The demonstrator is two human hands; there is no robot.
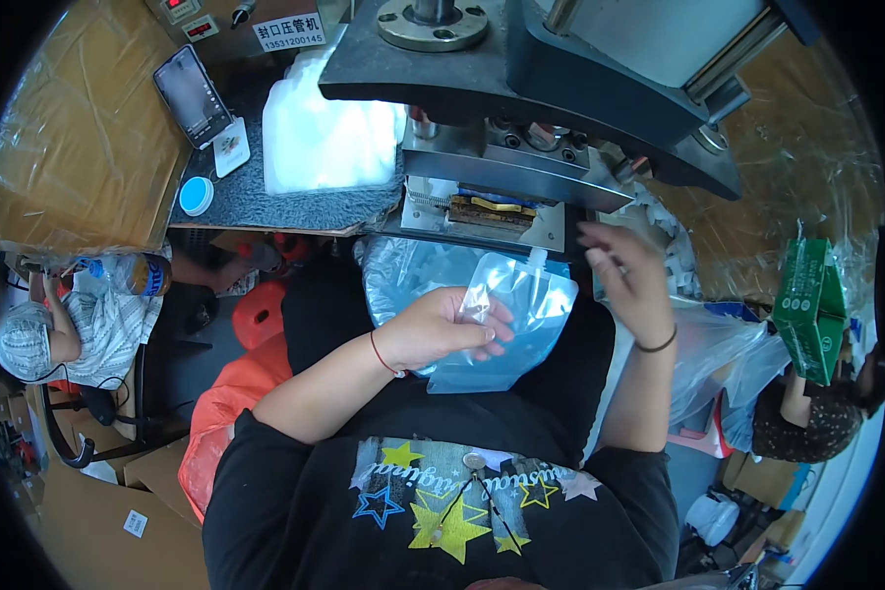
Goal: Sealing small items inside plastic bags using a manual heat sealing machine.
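We have a clear spouted pouch (538, 320) over the lap, in front of the press. Its long axis slants: the spout (538, 258) points away from us and slightly right, toward the press, while the base comes back toward the torso and left.

Our left hand (449, 329) grips the pouch at its left side, thumb uppermost, some fingers showing through the film. Our right hand (631, 280) is empty, its fingers loosely bent and spread, apart from the pouch. The spout lies to the left of the right fingertips, so the right hand is nearer the spout, the left nearer the body.

Just beyond the spout we see the press bed (482, 218), with a yellow-topped bar beneath the steel block (511, 169); whether spout and bed touch, we cannot tell. Beneath the pouch is a translucent plastic liner (388, 280). Farther left, on the bench, sit a pile of clear film (329, 133), a blue-lidded tub (196, 196) and a phone (192, 96).
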